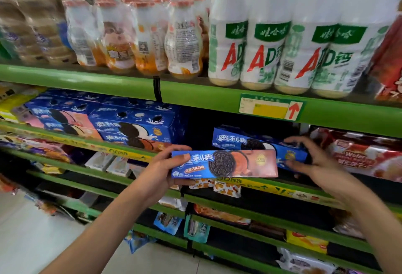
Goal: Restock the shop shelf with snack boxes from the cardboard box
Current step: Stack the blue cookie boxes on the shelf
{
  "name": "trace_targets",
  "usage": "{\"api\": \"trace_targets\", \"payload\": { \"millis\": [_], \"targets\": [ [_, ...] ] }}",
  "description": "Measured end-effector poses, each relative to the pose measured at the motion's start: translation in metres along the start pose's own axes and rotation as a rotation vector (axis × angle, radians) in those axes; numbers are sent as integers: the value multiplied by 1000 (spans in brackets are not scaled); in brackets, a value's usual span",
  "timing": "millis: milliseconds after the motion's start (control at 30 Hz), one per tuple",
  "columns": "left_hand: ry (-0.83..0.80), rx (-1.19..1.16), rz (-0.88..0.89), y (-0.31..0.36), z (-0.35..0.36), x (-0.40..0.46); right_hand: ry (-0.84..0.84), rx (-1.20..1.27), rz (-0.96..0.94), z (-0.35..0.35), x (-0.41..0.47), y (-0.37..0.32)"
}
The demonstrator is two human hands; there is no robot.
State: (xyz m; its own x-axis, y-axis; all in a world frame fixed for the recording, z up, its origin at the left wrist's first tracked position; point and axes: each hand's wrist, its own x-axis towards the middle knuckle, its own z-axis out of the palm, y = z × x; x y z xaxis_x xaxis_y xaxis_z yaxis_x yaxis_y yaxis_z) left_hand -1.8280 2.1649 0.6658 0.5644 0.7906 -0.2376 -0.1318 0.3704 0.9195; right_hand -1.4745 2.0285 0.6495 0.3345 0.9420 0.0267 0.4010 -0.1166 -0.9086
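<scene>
My left hand (162, 168) grips the left end of a long blue-and-brown cardboard biscuit box (225, 163), thumb across its top edge and fingers curled beneath, holding it level in front of the green metal shop shelf (121, 82). My right hand (311, 156) is spread wide at the right end of a blue biscuit box (243, 141) lying on the second shelf, fingertips touching it or just short of it; I cannot tell which, and they are not closed on it. To the left, stacked blue and pink biscuit boxes (113, 121) fill the same shelf. To the right lie red wafer packets (365, 156). Above stand white plastic milk-drink bottles with green labels (265, 41).
</scene>
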Motion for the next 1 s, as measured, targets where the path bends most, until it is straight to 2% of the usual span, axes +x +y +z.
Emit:
{"api": "trace_targets", "payload": {
  "millis": [233,400,567,800,1000],
  "targets": [
    [17,106,28,-13,28,0,-14,458,36,6,-3,0],
    [128,157,2,-29,42,-10,16,688,67,5,-3,0],
    [200,65,6,-31,51,-28,1,748,119,6,-1,-2],
    [200,28,116,-24,68,-54,-31,757,116,6,0,-4],
    [204,17,134,-27,79,-64,7,966,196,4,2,-6]
  ]
}}
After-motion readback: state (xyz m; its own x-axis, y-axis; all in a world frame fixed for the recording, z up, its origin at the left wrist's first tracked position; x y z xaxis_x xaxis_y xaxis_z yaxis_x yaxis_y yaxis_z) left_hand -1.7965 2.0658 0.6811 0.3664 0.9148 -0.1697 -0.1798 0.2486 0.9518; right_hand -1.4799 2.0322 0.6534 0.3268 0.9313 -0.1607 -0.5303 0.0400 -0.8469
